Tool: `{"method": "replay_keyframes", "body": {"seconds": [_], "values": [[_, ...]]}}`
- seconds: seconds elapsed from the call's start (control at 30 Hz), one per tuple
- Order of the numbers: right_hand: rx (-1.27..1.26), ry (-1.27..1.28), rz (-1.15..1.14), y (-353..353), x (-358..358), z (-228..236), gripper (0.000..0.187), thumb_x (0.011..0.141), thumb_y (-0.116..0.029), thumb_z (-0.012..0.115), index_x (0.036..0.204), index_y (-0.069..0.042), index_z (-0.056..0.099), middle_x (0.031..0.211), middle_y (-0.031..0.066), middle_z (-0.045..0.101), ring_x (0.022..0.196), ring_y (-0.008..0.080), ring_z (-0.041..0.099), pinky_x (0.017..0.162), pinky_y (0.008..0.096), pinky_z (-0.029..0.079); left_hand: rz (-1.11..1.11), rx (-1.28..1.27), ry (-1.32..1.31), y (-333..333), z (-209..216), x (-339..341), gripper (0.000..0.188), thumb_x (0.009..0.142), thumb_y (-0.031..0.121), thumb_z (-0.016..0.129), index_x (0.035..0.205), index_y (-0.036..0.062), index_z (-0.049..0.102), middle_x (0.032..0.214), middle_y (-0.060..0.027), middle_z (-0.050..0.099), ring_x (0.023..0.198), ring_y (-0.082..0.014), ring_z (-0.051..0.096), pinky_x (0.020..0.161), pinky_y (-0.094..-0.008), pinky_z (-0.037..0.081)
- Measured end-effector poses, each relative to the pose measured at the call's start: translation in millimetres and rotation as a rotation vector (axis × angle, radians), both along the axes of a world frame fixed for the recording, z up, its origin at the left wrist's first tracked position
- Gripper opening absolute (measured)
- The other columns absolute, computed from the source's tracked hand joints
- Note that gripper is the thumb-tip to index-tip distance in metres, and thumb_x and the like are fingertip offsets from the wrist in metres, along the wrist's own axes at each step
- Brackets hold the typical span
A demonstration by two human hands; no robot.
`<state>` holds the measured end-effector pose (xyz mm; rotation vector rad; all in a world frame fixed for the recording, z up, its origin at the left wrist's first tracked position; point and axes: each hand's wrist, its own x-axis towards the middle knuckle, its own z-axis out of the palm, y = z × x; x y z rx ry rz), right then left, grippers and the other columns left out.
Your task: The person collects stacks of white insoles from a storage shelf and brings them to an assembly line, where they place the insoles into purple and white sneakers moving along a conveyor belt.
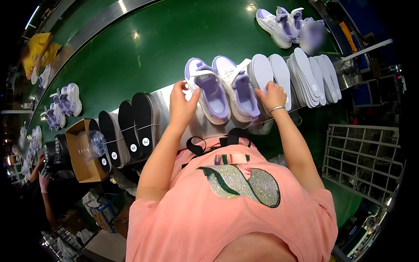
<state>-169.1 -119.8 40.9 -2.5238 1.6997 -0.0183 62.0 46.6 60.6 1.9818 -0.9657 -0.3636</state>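
Two white-and-lilac sneakers [227,89] lay side by side on the metal ledge [163,98] beside the green conveyor belt [152,43]. Left hand [182,102] rested at the left shoe's side, fingers loosely spread, touching it. Right hand [271,95] lay by the right shoe, fingers curled on a white insole [262,72]. Black insoles [131,126] stood stacked to the left, more white ones [312,76] to the right.

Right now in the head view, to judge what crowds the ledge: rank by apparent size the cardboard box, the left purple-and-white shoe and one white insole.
1. cardboard box, though it sits nearer the camera
2. left purple-and-white shoe
3. white insole
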Motion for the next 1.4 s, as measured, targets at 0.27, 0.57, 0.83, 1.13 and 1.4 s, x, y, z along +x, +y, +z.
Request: {"method": "replay_keyframes", "body": {"seconds": [0.27,0.57,0.83,1.13,1.4], "values": [[0.039,-0.100,-0.025,0,3,27,0.033,0.069,-0.035,0.060,0.082,-0.006,0.054,0.082,0.0119,0.056,0.078,0.0283,0.055,0.069,0.0406,0.041,-0.080,-0.124,0.350,-47,-41,15,0.025,0.077,0.018,0.055,0.095,0.0009,0.055,0.074,-0.0090,0.058,0.067,-0.0178,0.055,0.064,-0.0285,0.043],[0.066,-0.127,0.817,73,22,133,0.007,0.064,-0.013,0.056,0.066,-0.006,0.058,0.082,0.0093,0.053,0.072,0.0240,0.055,0.058,0.0331,0.045,0.025,-0.185,0.250,-43,-31,-7,0.016,0.076,0.010,0.051,0.087,0.0011,0.057,0.064,-0.0128,0.058,0.056,-0.0236,0.056,0.054,-0.0330,0.043],[0.169,-0.019,0.687,83,115,39,0.017,0.070,-0.016,0.052,0.078,-0.007,0.063,0.077,0.0131,0.058,0.075,0.0259,0.058,0.062,0.0340,0.047,-0.048,-0.094,0.045,-45,-31,-11,0.021,0.073,0.015,0.056,0.083,-0.0025,0.057,0.069,-0.0197,0.054,0.068,-0.0344,0.050,0.065,-0.0399,0.039],[0.342,0.200,0.557,102,78,88,0.022,0.067,-0.023,0.055,0.083,-0.008,0.061,0.083,0.0110,0.060,0.079,0.0215,0.057,0.064,0.0399,0.040,-0.064,-0.095,0.084,-40,-23,-15,0.016,0.074,0.010,0.053,0.084,-0.0026,0.057,0.069,-0.0184,0.056,0.062,-0.0313,0.053,0.059,-0.0390,0.041],[0.160,0.048,0.799,93,118,6,0.014,0.067,-0.013,0.053,0.071,-0.005,0.064,0.070,0.0134,0.061,0.066,0.0256,0.060,0.055,0.0357,0.047,-0.095,-0.144,0.060,-34,-49,-8,0.017,0.073,0.007,0.054,0.087,-0.0033,0.054,0.068,-0.0165,0.055,0.058,-0.0301,0.052,0.057,-0.0364,0.041]]}}
